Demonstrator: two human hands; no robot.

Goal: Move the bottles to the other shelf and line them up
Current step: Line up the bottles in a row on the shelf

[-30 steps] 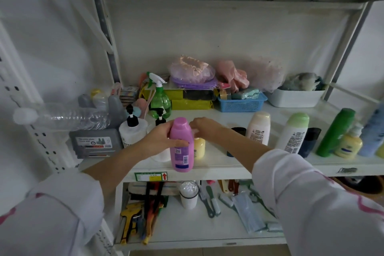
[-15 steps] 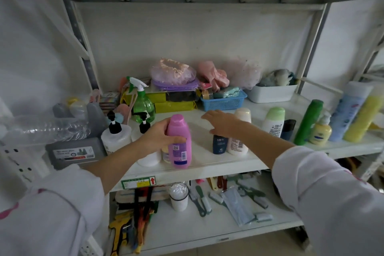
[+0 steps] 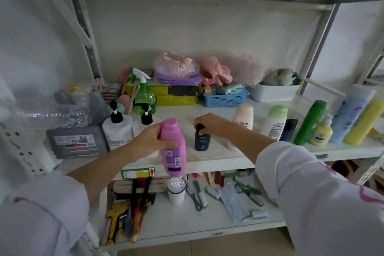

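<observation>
My left hand (image 3: 149,138) grips a pink bottle (image 3: 173,149) and holds it just above the front edge of the middle shelf (image 3: 218,159). My right hand (image 3: 209,123) closes over the cap of a small dark blue bottle (image 3: 201,140) that stands on the shelf. To the right stand a cream bottle (image 3: 243,118), a white bottle with a green cap (image 3: 274,120), a dark tube (image 3: 288,130), a tall green bottle (image 3: 310,121), a small yellow pump bottle (image 3: 321,133), a blue bottle (image 3: 351,112) and a yellow bottle (image 3: 364,122).
Two white pump bottles (image 3: 117,131) and a green spray bottle (image 3: 144,95) stand at the left, beside a grey box (image 3: 76,141). A blue basket (image 3: 225,98) and a white tub (image 3: 274,92) sit at the back. Brushes and tools lie on the lower shelf (image 3: 207,226).
My right hand has come down from above the shelf onto the dark blue bottle's cap. The pink bottle has dropped slightly toward the shelf's front edge. The view has shifted right.
</observation>
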